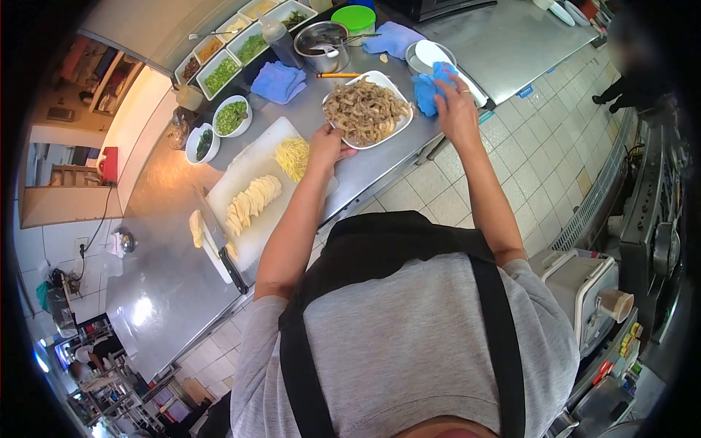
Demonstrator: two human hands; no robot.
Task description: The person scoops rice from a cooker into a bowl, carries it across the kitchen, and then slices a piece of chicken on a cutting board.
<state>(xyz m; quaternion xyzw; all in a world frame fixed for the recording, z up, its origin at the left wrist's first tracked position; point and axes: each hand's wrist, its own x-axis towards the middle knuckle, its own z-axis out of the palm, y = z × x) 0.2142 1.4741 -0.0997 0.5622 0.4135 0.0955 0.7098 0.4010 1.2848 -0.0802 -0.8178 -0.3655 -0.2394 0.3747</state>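
My left hand [326, 150] grips the near left edge of a white tray [401, 128], its thumb over the rim. Brown, cooked-looking strips [365, 111] are heaped in that tray. To the right, my right hand [458, 109] closes on a crumpled bright blue bundle [426, 95] with red marks, beside a round metal bowl [451, 57]. Left of my left hand lies a white cutting board [255, 157] bearing pale yellow shreds [293, 158] and a row of overlapping pale slices [252, 203]. A knife [235, 271] with a black handle rests at the board's left edge.
Behind the board stand two white bowls of chopped greens [232, 117] and a folded blue cloth [278, 81]. A metal pot [321, 46], a squeeze bottle [277, 38] and a green-lidded tub [354, 20] line the back. Another person [631, 66] stands at far right.
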